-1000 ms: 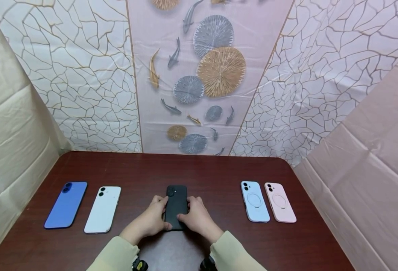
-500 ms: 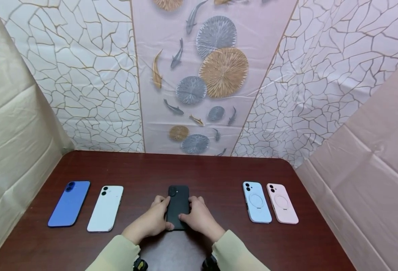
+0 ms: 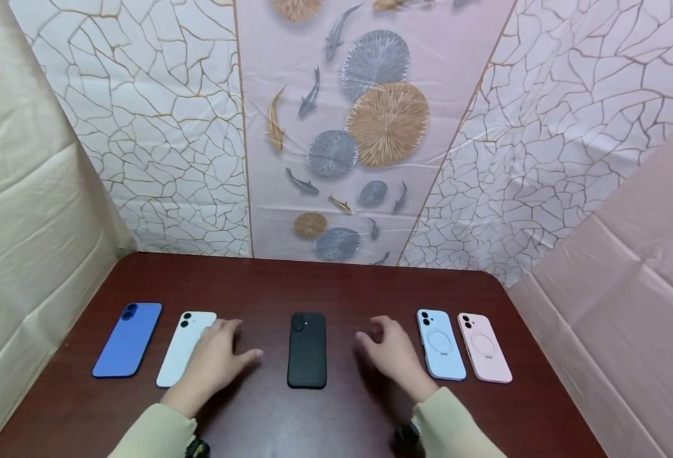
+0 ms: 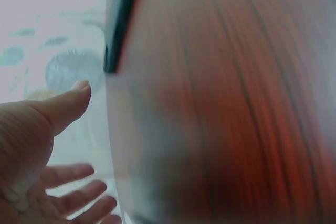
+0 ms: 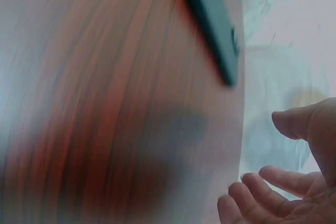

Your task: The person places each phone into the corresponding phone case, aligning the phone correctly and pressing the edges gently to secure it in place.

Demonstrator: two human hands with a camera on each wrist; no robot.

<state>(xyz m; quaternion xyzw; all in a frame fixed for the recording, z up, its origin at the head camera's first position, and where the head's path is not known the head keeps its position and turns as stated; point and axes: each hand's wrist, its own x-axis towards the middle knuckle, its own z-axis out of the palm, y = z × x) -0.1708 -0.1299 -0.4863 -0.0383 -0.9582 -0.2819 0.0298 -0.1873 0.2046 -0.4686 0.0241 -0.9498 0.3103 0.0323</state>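
A black phone lies back up at the middle of the table, its camera bump at the far left corner. My left hand is left of it, thumb spread away from the fingers, holding nothing; in the head view it covers part of a white phone. To the right of the black phone my right hand hovers with loosely bent fingers and nothing in them, close to a light blue phone. Both wrist views show the black phone apart from the fingers.
A blue phone lies at the far left and a pink phone at the far right of the dark red wooden table. Patterned cloth hangs behind the table, with plain cloth at both sides.
Both hands have let go of the black phone and moved apart, the left hand leftward and the right hand rightward. The phone stays on the table. The head view has shifted slightly.
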